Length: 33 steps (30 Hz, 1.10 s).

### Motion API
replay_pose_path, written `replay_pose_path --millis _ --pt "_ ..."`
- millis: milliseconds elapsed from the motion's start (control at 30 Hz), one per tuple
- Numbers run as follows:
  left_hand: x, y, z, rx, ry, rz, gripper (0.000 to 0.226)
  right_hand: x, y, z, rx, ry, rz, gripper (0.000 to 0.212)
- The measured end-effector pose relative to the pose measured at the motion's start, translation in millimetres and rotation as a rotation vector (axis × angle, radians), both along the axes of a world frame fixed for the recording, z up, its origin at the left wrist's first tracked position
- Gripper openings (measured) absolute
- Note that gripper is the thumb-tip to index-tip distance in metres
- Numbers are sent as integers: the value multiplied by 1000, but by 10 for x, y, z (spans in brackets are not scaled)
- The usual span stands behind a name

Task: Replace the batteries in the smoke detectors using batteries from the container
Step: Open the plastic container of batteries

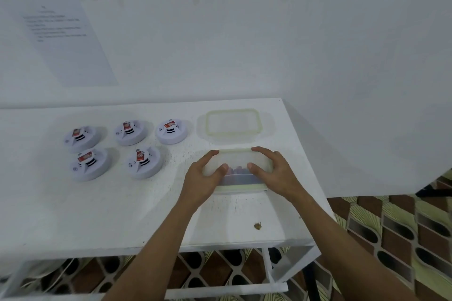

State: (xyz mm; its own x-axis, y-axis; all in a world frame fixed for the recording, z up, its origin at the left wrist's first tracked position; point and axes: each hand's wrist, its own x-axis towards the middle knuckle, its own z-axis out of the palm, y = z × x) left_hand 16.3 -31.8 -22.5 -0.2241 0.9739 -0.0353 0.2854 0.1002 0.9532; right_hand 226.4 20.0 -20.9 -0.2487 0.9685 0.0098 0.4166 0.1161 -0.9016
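Several white round smoke detectors lie back-side up on the white table (97, 203), each showing a red-labelled battery; the nearest one (144, 162) is left of my hands. A translucent plastic container (238, 171) with dark batteries dimly visible inside stands at the table's right. My left hand (204, 178) grips its left end, thumb on the near side and fingers on the far rim. My right hand (271, 171) grips its right end the same way. The container's lid (233, 123) lies flat on the table just behind it.
The table's right edge is close to the container, and its front edge runs below my forearms. A small brown speck (257, 226) lies near the front right. White wall with taped paper sheets (71, 44) stands behind. Patterned floor lies to the right.
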Motion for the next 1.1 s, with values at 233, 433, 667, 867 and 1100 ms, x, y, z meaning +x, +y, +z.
replay_pose_path --millis 233,433,667,867,1100 --pt "-56 59 56 -65 111 -71 57 -7 -9 -42 23 11 -4 44" --pt "-169 143 228 -129 353 -223 74 18 35 -10 104 -26 56 52" --pt "-154 179 137 -62 516 -10 60 12 -40 52 -54 -70 96 70" --pt "185 -127 45 -152 294 -40 63 -28 -78 24 -39 -126 178 63" --pt "102 -93 73 -143 137 -129 56 -56 -16 62 -90 -66 236 44"
